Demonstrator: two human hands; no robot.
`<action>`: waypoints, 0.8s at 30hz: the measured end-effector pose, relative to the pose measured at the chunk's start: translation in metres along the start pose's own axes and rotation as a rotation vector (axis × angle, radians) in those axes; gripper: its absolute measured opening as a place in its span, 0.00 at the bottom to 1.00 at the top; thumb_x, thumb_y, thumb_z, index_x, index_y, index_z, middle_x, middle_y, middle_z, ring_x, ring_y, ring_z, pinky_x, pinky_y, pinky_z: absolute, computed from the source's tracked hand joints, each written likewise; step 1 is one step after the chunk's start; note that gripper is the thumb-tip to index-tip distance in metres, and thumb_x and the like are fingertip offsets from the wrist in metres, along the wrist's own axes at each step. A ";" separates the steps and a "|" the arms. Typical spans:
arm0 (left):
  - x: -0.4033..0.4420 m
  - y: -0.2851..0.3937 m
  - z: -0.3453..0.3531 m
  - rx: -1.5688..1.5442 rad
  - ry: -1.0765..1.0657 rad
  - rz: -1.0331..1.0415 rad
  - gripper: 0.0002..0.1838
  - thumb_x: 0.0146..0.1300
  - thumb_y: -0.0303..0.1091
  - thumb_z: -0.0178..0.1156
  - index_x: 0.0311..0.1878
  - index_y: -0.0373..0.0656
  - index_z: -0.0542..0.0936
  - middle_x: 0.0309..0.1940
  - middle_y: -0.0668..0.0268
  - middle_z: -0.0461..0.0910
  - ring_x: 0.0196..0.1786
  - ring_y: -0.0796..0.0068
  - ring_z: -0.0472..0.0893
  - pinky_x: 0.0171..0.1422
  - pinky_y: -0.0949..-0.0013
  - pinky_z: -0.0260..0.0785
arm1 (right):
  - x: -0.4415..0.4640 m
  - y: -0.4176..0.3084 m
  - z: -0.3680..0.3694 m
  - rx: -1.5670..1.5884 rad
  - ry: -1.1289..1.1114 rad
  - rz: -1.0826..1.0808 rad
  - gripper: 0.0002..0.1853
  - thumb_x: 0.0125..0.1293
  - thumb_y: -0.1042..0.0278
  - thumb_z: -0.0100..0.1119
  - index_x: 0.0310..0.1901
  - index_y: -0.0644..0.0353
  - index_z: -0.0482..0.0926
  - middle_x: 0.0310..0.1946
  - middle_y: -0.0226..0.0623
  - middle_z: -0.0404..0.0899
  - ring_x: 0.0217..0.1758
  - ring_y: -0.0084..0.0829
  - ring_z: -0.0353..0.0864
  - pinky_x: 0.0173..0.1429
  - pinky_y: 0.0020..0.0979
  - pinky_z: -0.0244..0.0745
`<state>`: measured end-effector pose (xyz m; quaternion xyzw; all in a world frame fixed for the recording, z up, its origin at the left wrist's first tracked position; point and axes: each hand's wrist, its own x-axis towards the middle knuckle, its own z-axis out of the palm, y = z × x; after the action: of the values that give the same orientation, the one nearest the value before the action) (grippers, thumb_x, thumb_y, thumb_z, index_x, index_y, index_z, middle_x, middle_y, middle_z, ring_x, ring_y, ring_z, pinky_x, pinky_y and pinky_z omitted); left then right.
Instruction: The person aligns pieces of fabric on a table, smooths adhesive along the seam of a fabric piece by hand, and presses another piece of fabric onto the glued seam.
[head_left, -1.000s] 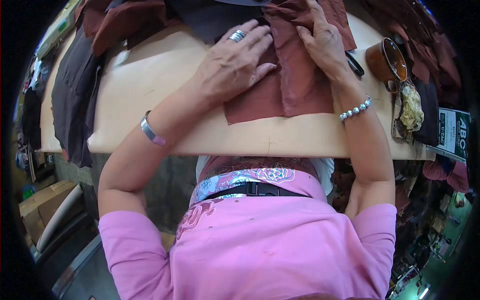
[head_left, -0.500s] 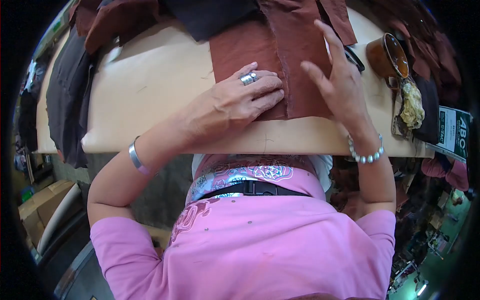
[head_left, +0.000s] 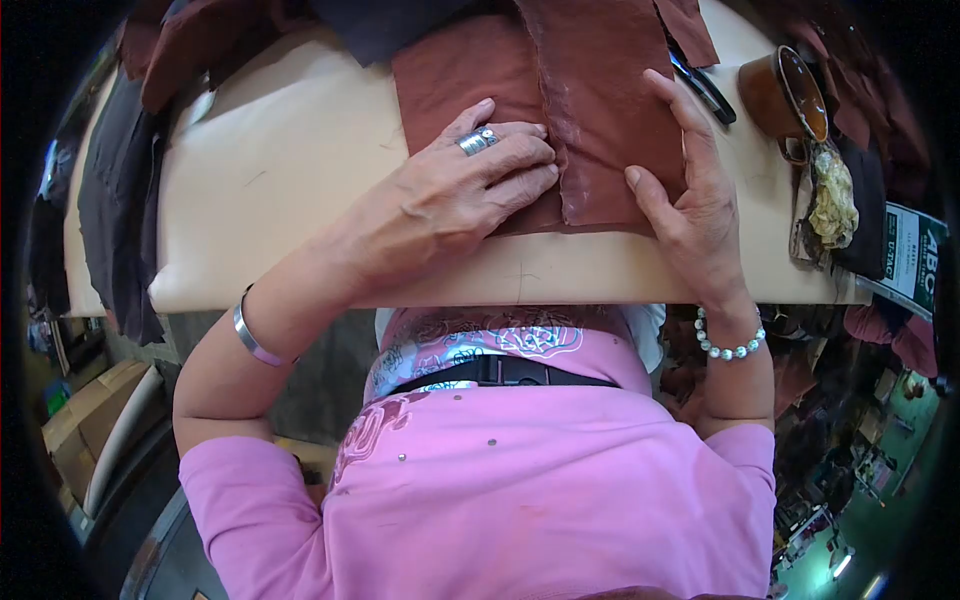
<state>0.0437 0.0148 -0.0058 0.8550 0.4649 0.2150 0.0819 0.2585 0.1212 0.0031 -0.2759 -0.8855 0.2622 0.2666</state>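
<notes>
A reddish-brown sheet (head_left: 610, 100), leather or cloth, lies lengthwise on the pale table (head_left: 270, 200). Its rough left edge overlaps a second reddish-brown piece (head_left: 460, 75) to the left. My left hand (head_left: 440, 200), wearing a wide silver ring, rests on the left piece, its fingertips pressing down along that edge and its thumb apart. At the right side of the upper sheet is my right hand (head_left: 700, 205). It is open, with thumb and fingers spread and the thumb tip against the sheet. Neither hand visibly clasps anything.
Right of the sheets lies a black-handled tool (head_left: 705, 90), its kind unclear. Beyond it stand a brown cup (head_left: 775, 100) and a crusted yellowish lump (head_left: 835, 200). Dark material (head_left: 120, 200) hangs over the table's left side. More brown pieces (head_left: 210, 50) are heaped at the back.
My right hand has come down from above the sheet onto its right side. My left hand stays on the overlap. The whole view has shifted slightly.
</notes>
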 end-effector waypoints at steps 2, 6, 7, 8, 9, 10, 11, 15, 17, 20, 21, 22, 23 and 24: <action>-0.001 -0.001 -0.002 0.006 -0.013 0.022 0.22 0.54 0.24 0.52 0.55 0.38 0.75 0.56 0.58 0.71 0.63 0.60 0.70 0.74 0.47 0.48 | 0.000 -0.001 0.002 0.000 0.023 -0.018 0.38 0.52 0.80 0.60 0.67 0.53 0.60 0.59 0.41 0.70 0.44 0.44 0.78 0.53 0.38 0.71; 0.001 0.002 -0.005 0.019 -0.059 0.047 0.23 0.56 0.25 0.50 0.57 0.39 0.74 0.57 0.59 0.71 0.64 0.61 0.69 0.75 0.46 0.45 | -0.011 0.001 0.006 0.029 0.055 -0.041 0.37 0.52 0.81 0.60 0.66 0.56 0.61 0.63 0.41 0.67 0.62 0.44 0.69 0.65 0.38 0.64; 0.000 0.002 -0.004 0.033 -0.065 0.044 0.23 0.56 0.25 0.49 0.58 0.39 0.74 0.57 0.58 0.70 0.64 0.61 0.69 0.75 0.47 0.45 | -0.013 0.003 0.006 0.055 0.048 -0.027 0.37 0.52 0.81 0.60 0.66 0.56 0.61 0.63 0.41 0.66 0.66 0.44 0.66 0.66 0.37 0.63; -0.001 0.002 -0.003 0.049 -0.071 0.040 0.24 0.56 0.26 0.49 0.59 0.39 0.73 0.58 0.58 0.70 0.65 0.62 0.68 0.75 0.47 0.45 | -0.013 0.003 0.005 0.055 0.046 -0.026 0.37 0.52 0.81 0.60 0.66 0.56 0.61 0.63 0.40 0.67 0.65 0.44 0.66 0.67 0.37 0.62; -0.001 0.002 -0.003 0.057 -0.074 0.036 0.24 0.56 0.26 0.49 0.59 0.39 0.72 0.58 0.58 0.69 0.65 0.62 0.68 0.75 0.47 0.45 | -0.013 0.003 0.005 0.056 0.043 -0.027 0.37 0.52 0.81 0.59 0.66 0.56 0.61 0.63 0.40 0.67 0.65 0.44 0.67 0.67 0.37 0.62; -0.002 0.002 -0.003 0.066 -0.077 0.030 0.25 0.56 0.26 0.49 0.60 0.39 0.72 0.59 0.58 0.69 0.65 0.63 0.68 0.75 0.47 0.45 | -0.012 0.002 0.005 0.059 0.041 -0.028 0.37 0.52 0.82 0.59 0.66 0.55 0.61 0.63 0.40 0.67 0.65 0.43 0.67 0.67 0.37 0.62; -0.002 0.002 -0.003 0.074 -0.079 0.026 0.26 0.56 0.27 0.49 0.61 0.38 0.71 0.59 0.58 0.68 0.65 0.63 0.67 0.75 0.47 0.45 | -0.012 0.002 0.006 0.058 0.040 -0.025 0.37 0.52 0.82 0.59 0.66 0.55 0.61 0.63 0.39 0.67 0.65 0.43 0.67 0.67 0.37 0.62; -0.001 0.003 0.000 0.132 -0.099 0.024 0.28 0.56 0.29 0.50 0.62 0.38 0.69 0.60 0.58 0.67 0.66 0.64 0.67 0.75 0.48 0.45 | -0.013 0.004 0.006 0.056 0.038 -0.019 0.37 0.52 0.82 0.59 0.66 0.54 0.61 0.63 0.39 0.67 0.64 0.43 0.68 0.66 0.37 0.62; 0.000 0.005 -0.002 0.137 -0.111 0.015 0.27 0.56 0.31 0.51 0.62 0.38 0.69 0.60 0.58 0.67 0.66 0.64 0.67 0.74 0.47 0.46 | -0.014 0.005 0.007 0.048 0.041 -0.022 0.37 0.52 0.82 0.58 0.66 0.54 0.61 0.63 0.38 0.67 0.63 0.44 0.69 0.65 0.38 0.63; -0.001 0.006 -0.003 0.172 -0.125 0.046 0.27 0.55 0.33 0.54 0.61 0.47 0.71 0.60 0.57 0.67 0.66 0.62 0.66 0.73 0.45 0.47 | -0.014 0.002 0.008 0.031 0.044 -0.022 0.37 0.52 0.82 0.59 0.66 0.53 0.61 0.63 0.38 0.67 0.60 0.44 0.71 0.63 0.38 0.65; -0.001 0.006 -0.002 0.170 -0.114 0.049 0.26 0.55 0.34 0.55 0.61 0.49 0.72 0.60 0.57 0.67 0.66 0.61 0.66 0.72 0.44 0.48 | -0.014 0.002 0.008 0.026 0.042 -0.017 0.37 0.52 0.82 0.59 0.66 0.53 0.61 0.63 0.39 0.67 0.59 0.44 0.71 0.62 0.38 0.65; -0.003 0.007 -0.001 0.168 -0.103 0.051 0.26 0.55 0.34 0.55 0.60 0.52 0.72 0.61 0.57 0.66 0.66 0.60 0.67 0.72 0.43 0.49 | -0.014 0.001 0.008 0.022 0.040 -0.011 0.37 0.52 0.82 0.59 0.66 0.52 0.61 0.63 0.39 0.67 0.58 0.45 0.72 0.61 0.39 0.66; -0.004 0.009 0.001 0.167 -0.091 0.053 0.25 0.55 0.35 0.56 0.60 0.55 0.73 0.61 0.57 0.66 0.66 0.60 0.67 0.71 0.43 0.49 | -0.015 0.001 0.008 0.017 0.046 -0.016 0.37 0.52 0.82 0.59 0.66 0.52 0.61 0.63 0.39 0.67 0.57 0.45 0.72 0.61 0.39 0.66; -0.005 0.010 0.001 0.175 -0.085 0.050 0.25 0.55 0.35 0.57 0.60 0.57 0.73 0.61 0.57 0.66 0.65 0.59 0.67 0.71 0.43 0.50 | -0.015 0.002 0.008 0.013 0.051 -0.023 0.37 0.52 0.82 0.59 0.66 0.52 0.62 0.63 0.39 0.67 0.56 0.45 0.73 0.60 0.39 0.66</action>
<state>0.0494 0.0052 -0.0048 0.8785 0.4564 0.1392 0.0209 0.2643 0.1108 -0.0088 -0.2706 -0.8797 0.2580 0.2938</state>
